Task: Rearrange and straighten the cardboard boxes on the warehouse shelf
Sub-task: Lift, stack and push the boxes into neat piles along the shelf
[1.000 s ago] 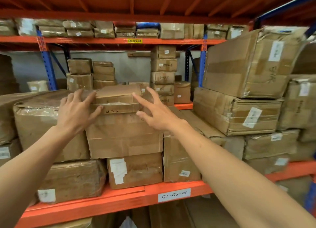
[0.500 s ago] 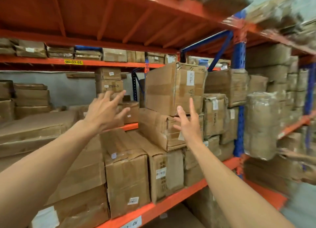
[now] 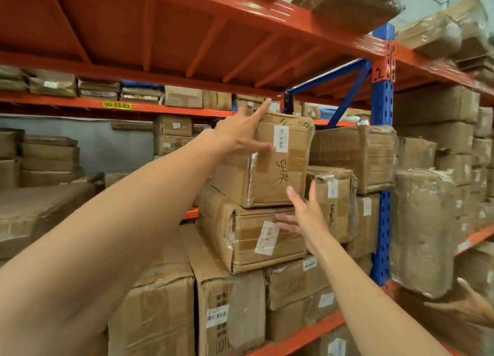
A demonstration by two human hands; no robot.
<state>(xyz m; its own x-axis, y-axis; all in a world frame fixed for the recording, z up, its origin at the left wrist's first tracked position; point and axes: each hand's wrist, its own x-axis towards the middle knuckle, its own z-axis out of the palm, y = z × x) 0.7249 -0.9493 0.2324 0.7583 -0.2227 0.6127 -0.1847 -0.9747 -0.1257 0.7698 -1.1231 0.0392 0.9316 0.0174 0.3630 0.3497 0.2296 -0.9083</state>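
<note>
A tall cardboard box with a barcode label and black handwriting tops a stack on the orange shelf. My left hand lies flat against its upper left corner, fingers spread, thumb on the front face. My right hand hovers open by its lower right corner, in front of the flat taped box underneath. That flat box sits skewed on upright boxes below.
More boxes fill the shelf to the right, up to a blue upright post. Wrapped parcels crowd the neighbouring bay. Another person's hand shows at the lower right edge. Orange decking hangs low overhead.
The view swung right from the left stack to this one. Both hands left the earlier box; my left now touches the top box and my right has come close beneath it.
</note>
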